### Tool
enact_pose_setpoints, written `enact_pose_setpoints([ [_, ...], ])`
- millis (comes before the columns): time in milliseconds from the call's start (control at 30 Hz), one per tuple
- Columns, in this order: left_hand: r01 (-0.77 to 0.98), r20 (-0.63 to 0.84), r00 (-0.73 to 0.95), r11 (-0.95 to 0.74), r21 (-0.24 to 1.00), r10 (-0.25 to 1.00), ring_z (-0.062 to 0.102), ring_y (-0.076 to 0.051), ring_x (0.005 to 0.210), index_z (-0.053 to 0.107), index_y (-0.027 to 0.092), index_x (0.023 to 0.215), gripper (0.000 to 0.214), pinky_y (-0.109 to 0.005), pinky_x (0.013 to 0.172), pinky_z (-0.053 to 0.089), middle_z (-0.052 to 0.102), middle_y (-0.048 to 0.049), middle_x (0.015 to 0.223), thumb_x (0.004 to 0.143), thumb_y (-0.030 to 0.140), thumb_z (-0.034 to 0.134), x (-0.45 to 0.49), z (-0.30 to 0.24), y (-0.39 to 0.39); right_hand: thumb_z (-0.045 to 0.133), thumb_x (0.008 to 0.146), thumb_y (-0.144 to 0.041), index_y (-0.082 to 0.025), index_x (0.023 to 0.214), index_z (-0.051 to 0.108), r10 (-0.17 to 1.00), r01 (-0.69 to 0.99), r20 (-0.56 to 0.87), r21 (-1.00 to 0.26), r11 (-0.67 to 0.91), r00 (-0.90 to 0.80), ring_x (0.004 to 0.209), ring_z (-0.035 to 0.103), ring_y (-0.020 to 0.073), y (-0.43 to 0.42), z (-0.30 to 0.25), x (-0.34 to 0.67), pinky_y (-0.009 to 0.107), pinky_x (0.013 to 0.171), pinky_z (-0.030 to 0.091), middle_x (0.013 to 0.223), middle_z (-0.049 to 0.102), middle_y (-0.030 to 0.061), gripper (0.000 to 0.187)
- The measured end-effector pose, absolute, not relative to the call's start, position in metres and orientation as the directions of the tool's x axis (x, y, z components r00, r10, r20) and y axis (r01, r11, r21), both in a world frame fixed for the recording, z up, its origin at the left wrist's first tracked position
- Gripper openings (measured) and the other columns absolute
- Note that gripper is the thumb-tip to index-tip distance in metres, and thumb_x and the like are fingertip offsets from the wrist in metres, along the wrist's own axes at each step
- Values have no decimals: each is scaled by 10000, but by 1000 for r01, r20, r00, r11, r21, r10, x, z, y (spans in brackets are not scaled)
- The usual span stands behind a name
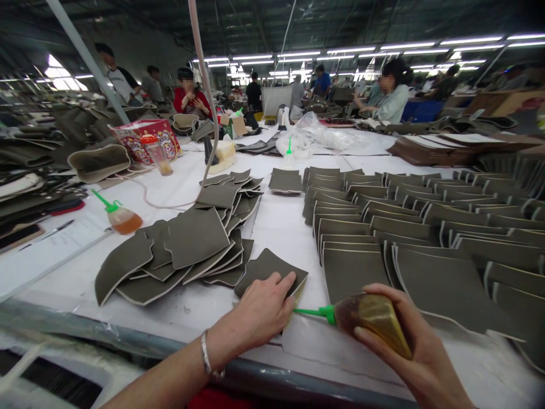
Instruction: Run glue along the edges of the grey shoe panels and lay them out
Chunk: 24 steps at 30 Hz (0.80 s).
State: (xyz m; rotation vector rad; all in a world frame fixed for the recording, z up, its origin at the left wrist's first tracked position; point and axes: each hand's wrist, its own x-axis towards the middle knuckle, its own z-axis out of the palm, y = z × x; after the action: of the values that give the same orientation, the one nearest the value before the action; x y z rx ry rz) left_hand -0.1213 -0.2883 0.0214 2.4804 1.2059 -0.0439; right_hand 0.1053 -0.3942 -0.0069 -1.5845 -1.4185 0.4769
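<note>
My left hand (261, 309) lies on a dark olive leather-like panel (269, 266), index finger stretched out near its right edge and no grip on it. My right hand (419, 343) is wrapped round a squeeze bottle (374, 318) of amber liquid, tilted onto its side. Its thin green nozzle (313, 312) points left and meets the panel's edge by my left fingertips; whether liquid flows out I cannot tell. Left of the panel is a loose heap of similar panels (198, 236). Overlapping rows of panels (355, 267) with pale edges spread to the right.
A second green-tipped bottle (123, 218) stands at the left beside a paper sheet (55, 250) with a pen. A pink hose (203, 62) hangs down behind the heap. Further back are a red patterned bag (147, 139), clear plastic (315, 136) and several people. The table's edge (128, 341) runs along the front.
</note>
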Motion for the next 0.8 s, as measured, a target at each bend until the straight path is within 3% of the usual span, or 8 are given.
enact_pose_setpoints([
  [100,770,-212,626,-550,325,751,655,-275,962,410,192,1457,508,-405,842,492,629,-103,1167,970,296,309,-121,24,-288,711,838,-490,-273,1180,560,909,594,316,-799,100,271,874,635,256,-392,-7,111,321,765,501,1092,616,26,433],
  [300,763,-222,634,-555,330,740,647,-280,984,397,177,1468,518,-408,850,491,626,-108,1175,974,310,313,-121,23,-286,663,861,-462,-277,1197,524,941,506,231,-859,78,248,926,621,262,-395,-7,100,315,748,480,1085,624,16,409],
  [567,749,-224,647,-554,363,729,644,-266,1025,435,204,1432,477,-391,881,488,629,-93,1177,976,280,317,-120,25,-285,679,881,-450,-293,1193,523,881,638,362,-765,94,304,910,582,226,-380,6,112,302,792,454,1105,568,2,383],
  [800,755,-233,644,-557,347,728,652,-263,982,413,222,1453,492,-382,844,492,632,-82,1157,977,289,308,-121,24,-284,688,886,-468,-290,1215,527,907,643,373,-747,168,197,894,611,234,-383,-7,121,302,766,482,1104,590,16,407],
])
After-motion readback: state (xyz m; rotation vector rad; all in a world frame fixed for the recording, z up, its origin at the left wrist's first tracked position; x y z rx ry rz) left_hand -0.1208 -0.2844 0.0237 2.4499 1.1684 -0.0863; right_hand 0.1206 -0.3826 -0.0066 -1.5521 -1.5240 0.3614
